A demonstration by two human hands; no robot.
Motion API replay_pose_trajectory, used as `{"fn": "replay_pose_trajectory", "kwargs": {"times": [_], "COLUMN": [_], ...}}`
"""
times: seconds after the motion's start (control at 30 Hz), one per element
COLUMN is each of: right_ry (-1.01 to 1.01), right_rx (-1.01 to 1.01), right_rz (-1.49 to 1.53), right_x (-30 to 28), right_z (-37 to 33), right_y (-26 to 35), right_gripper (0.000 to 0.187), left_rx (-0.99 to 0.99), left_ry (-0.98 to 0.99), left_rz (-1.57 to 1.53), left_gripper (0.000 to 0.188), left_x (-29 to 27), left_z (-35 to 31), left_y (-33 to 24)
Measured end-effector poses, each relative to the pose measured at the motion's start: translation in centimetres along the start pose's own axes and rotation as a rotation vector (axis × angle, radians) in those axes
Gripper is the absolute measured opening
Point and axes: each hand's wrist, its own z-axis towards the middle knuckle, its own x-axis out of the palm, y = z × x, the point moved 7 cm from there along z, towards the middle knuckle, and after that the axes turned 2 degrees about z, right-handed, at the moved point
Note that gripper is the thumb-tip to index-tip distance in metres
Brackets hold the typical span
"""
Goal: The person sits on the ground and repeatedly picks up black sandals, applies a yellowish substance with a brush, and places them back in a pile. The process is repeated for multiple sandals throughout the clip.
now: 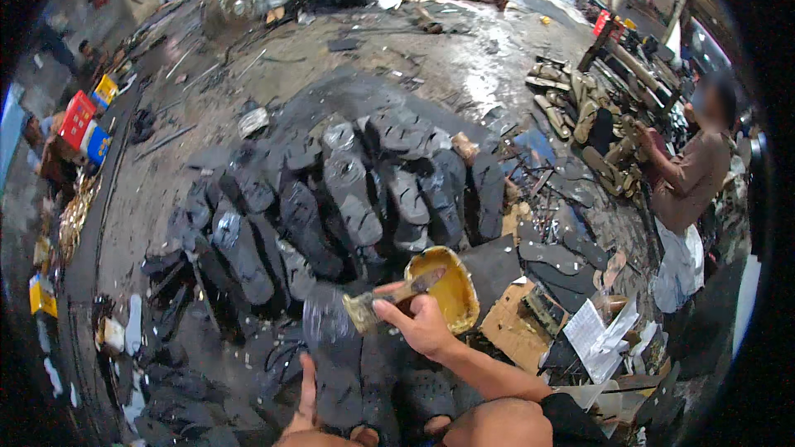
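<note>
My right hand (421,327) is closed around the wooden handle of a flat brush (404,291). The brush's pale, caked bristles point left, over a black shoe sole (338,364) with a wet, shiny upper part. Just behind that hand stands a tub (474,302) of yellow glue-like paste, its rim crusted. Down at the lower middle is my left hand (305,401), one finger stretched out along the left side of the sole. Its other fingers are mostly hidden, and I cannot tell whether it touches the sole.
Rows of dark soles (352,186) overlap in front of me, several with shiny patches. Cardboard (517,327) and paper sheets (598,338) lie at the right. A seated person (691,170) handles tan soles (609,161) at far right. Coloured crates (79,120) stand at left.
</note>
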Motion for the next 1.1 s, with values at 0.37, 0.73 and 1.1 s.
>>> {"fn": "replay_pose_trajectory", "kwargs": {"times": [0.37, 0.73, 1.1], "right_ry": [0.028, -0.043, 0.336], "right_rx": [-0.183, -0.416, 0.119], "right_rz": [-0.221, -0.528, -0.12], "right_x": [3.7, 1.3, 1.3], "right_z": [1.3, 1.4, -1.9], "right_y": [1.6, 3.2, -4.2], "right_gripper": [0.023, 0.021, 0.032], "left_rx": [0.383, 0.356, 0.336], "left_ry": [-0.145, -0.034, 0.199], "left_rz": [-0.003, -0.106, -0.009], "left_gripper": [0.07, 0.074, 0.069], "left_x": [-0.9, 2.8, 5.2], "left_z": [9.1, 7.6, 8.0], "left_y": [-6.0, -7.5, -8.2]}}
